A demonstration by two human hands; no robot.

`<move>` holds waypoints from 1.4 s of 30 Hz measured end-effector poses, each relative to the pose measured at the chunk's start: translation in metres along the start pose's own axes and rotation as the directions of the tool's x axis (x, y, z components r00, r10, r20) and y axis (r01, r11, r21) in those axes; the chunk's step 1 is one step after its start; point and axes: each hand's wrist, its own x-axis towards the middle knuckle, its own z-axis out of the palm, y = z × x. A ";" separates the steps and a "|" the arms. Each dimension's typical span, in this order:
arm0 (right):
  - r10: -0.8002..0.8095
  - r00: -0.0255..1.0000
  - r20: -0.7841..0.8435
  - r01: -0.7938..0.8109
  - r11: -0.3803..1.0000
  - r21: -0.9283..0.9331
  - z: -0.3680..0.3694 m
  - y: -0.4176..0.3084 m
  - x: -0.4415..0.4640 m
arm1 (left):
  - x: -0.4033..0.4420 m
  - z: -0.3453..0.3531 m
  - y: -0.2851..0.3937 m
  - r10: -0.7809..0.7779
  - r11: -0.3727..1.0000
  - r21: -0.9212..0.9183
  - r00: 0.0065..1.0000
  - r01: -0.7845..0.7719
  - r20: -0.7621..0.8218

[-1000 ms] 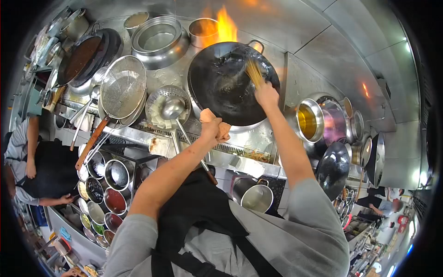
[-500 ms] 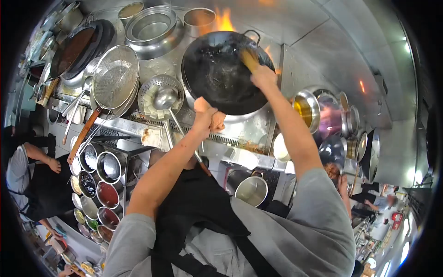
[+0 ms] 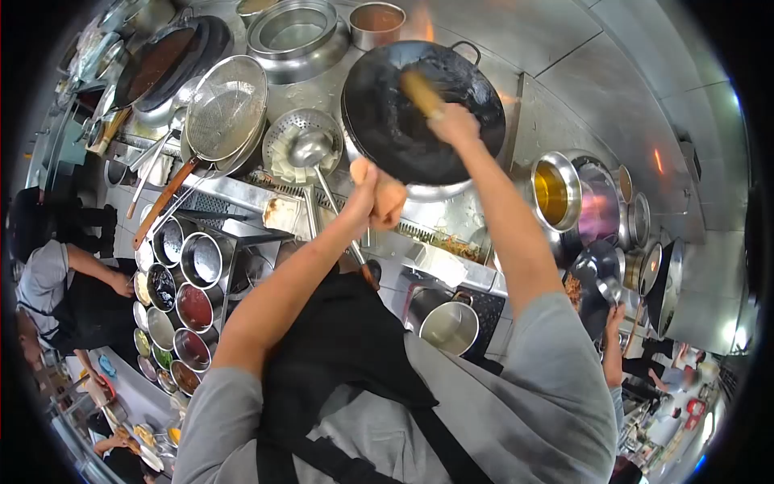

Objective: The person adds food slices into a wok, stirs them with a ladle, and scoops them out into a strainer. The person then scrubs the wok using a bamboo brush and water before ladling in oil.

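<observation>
A large black wok [image 3: 403,137] sits on the stove, with a wet, shiny inner surface. My right hand [image 3: 453,125] is closed round the end of a bamboo brush [image 3: 420,90], which is blurred by motion over the wok's middle. My left hand [image 3: 368,194] grips a folded orange-brown cloth [image 3: 390,202] just in front of the wok's near edge. Left of that hand, a perforated strainer [image 3: 282,129] holds pale pieces, and a steel ladle [image 3: 310,149] rests on them.
A wire-mesh skimmer [image 3: 227,109] lies to the left. Oil fills a pot [image 3: 555,194] at the right. Seasoning bowls [image 3: 194,307] stand lower left. Beyond them is a co-worker [image 3: 72,282]. Another person's hand [image 3: 615,319] holds a ladle at the right. A faint flame rises behind the wok.
The brush has swept from the wok's right side towards its middle. The flame behind is smaller. At the right, another person's arm has come in with a ladle and a wok holding brown food.
</observation>
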 end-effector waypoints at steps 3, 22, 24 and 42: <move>-0.242 0.967 0.076 0.245 0.969 -0.029 -0.039 -0.062 -0.073 | 0.030 0.027 0.001 -0.049 0.999 -0.013 0.996 0.048 -0.078; 0.030 0.992 0.119 0.004 0.963 -0.268 -0.062 0.058 -0.021 | 0.082 0.013 -0.033 0.298 0.941 0.210 0.943 -0.265 -0.146; 0.101 0.995 -0.006 -0.100 0.969 -0.227 -0.055 0.039 0.018 | 0.075 0.015 -0.031 0.322 0.932 0.232 0.932 -0.280 -0.168; 0.051 0.997 -0.061 0.000 0.765 0.644 -0.038 0.120 -0.227 | -0.046 0.022 0.065 0.628 0.538 0.700 0.777 -0.470 0.038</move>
